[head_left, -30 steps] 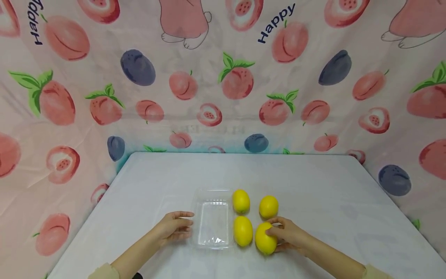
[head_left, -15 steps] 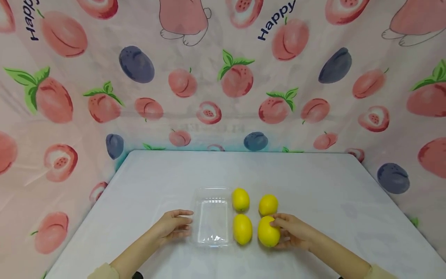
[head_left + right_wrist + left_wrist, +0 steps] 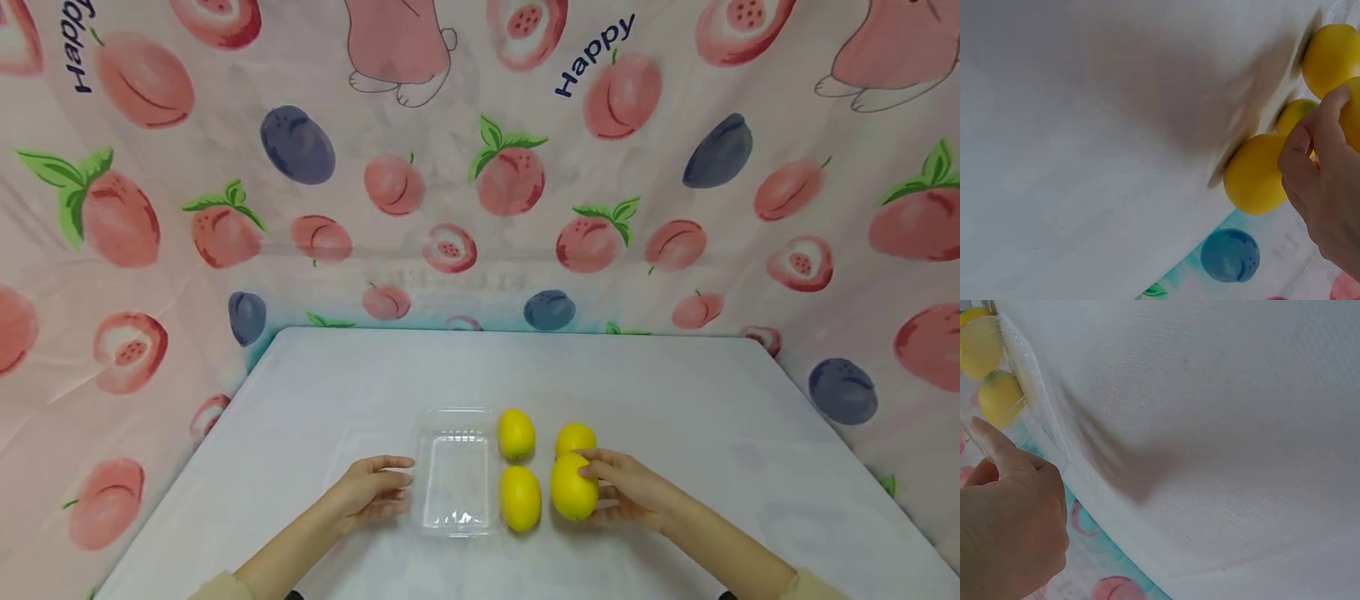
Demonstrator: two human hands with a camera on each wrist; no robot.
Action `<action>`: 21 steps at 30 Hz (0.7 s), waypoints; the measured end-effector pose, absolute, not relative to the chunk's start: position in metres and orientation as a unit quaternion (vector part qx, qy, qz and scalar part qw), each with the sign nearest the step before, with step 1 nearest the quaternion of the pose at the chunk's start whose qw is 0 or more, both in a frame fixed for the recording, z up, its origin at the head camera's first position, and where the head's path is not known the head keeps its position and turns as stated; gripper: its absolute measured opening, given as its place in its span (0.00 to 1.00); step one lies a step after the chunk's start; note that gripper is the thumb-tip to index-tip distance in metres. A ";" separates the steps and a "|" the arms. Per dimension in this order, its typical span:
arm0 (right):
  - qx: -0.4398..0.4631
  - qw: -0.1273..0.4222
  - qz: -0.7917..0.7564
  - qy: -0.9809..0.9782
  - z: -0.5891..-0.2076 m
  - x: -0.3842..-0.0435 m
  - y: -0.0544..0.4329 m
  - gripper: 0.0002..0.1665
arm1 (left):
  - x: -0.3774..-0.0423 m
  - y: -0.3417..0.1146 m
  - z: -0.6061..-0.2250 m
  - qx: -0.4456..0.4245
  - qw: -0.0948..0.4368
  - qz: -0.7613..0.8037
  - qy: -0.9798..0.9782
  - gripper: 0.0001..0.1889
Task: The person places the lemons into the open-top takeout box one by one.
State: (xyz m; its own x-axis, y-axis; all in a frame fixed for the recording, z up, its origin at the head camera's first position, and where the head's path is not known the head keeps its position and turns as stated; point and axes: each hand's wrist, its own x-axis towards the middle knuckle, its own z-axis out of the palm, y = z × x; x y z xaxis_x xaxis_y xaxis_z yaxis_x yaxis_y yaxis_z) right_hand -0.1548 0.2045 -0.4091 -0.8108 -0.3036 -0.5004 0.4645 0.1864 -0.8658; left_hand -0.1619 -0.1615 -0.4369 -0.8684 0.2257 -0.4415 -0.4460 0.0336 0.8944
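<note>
My right hand point(image 3: 628, 490) grips a yellow lemon point(image 3: 574, 487) between thumb and fingers, in front of another lemon point(image 3: 576, 438) that it partly hides. A shadow beneath suggests the held lemon is off the table. In the right wrist view the held lemon point(image 3: 1352, 115) is cut by the frame edge. Left of it, two lemons lie in a column, the far one point(image 3: 517, 434) and the near one point(image 3: 521, 498), along the side of a clear plastic container point(image 3: 457, 483). At that container's left side is my left hand point(image 3: 371, 490), its fingers extended; whether they touch it, I cannot tell.
A white-covered table point(image 3: 675, 400) spreads under everything. Behind and beside it hangs a fruit-printed cloth point(image 3: 450, 167), meeting the table's back edge. The container has a low rim and see-through walls.
My right hand has raised the lemon off the table and moved it slightly away from me, so it overlaps the lemon behind. The left hand and container stay put.
</note>
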 end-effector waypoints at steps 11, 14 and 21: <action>0.014 0.300 -0.641 0.706 -0.401 -0.160 0.189 0.39 | -0.160 -0.159 -0.440 -0.100 0.233 0.684 0.684 0.24; 0.014 0.292 -0.635 0.715 -0.399 -0.163 0.182 0.37 | -0.159 -0.159 -0.441 -0.106 0.232 0.682 0.686 0.24; 0.022 0.276 -0.619 0.735 -0.388 -0.171 0.165 0.34 | -0.159 -0.158 -0.433 -0.121 0.222 0.669 0.699 0.22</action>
State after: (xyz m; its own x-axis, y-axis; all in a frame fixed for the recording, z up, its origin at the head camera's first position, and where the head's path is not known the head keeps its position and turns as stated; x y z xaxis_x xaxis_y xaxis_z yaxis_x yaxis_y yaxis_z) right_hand -0.1714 0.1648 -0.3877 -0.8465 -0.3099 -0.4328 0.3742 0.2319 -0.8979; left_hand -0.1594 -0.1576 -0.4333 -0.8723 0.1281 -0.4720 -0.4659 0.0755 0.8816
